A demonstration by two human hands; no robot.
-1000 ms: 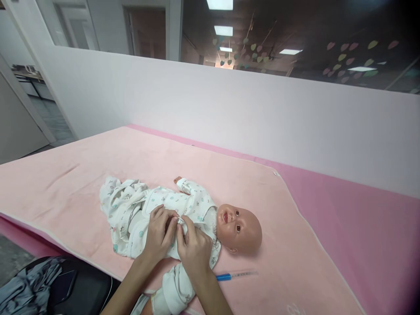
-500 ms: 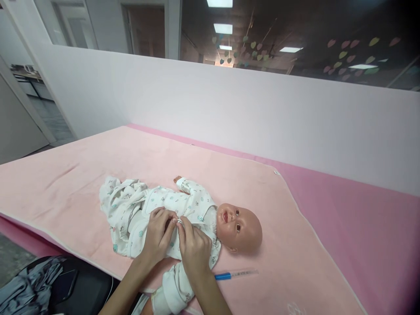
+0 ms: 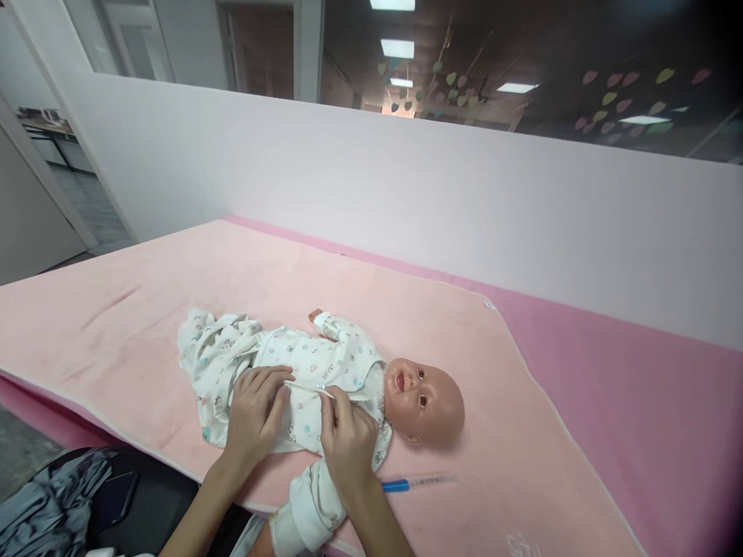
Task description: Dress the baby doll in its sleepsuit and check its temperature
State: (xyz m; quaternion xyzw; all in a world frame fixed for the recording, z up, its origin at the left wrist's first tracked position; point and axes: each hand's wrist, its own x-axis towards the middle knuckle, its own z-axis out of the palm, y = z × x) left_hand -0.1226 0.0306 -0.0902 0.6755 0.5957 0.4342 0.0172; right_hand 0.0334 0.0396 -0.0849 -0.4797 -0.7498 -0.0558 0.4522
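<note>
A baby doll lies on its back, head to the right, dressed in a white printed top. My right hand pinches the edge of the top's front flap between thumb and fingers, near the doll's chest. On the doll's belly rests my left hand, its fingers laid over the cloth and its thumb apart. Bunched white printed cloth covers the doll's legs. A white printed sleeve reaches toward me, partly hidden behind my right forearm.
A clear tube with a blue end lies right of my right forearm. The pink mat covers the table against a white wall. At lower left, a black seat holds a phone and grey cloth.
My left hand has moved left, away from my right hand, and now lies on the doll's belly. The right hand keeps its pinch on the flap edge, more of which shows.
</note>
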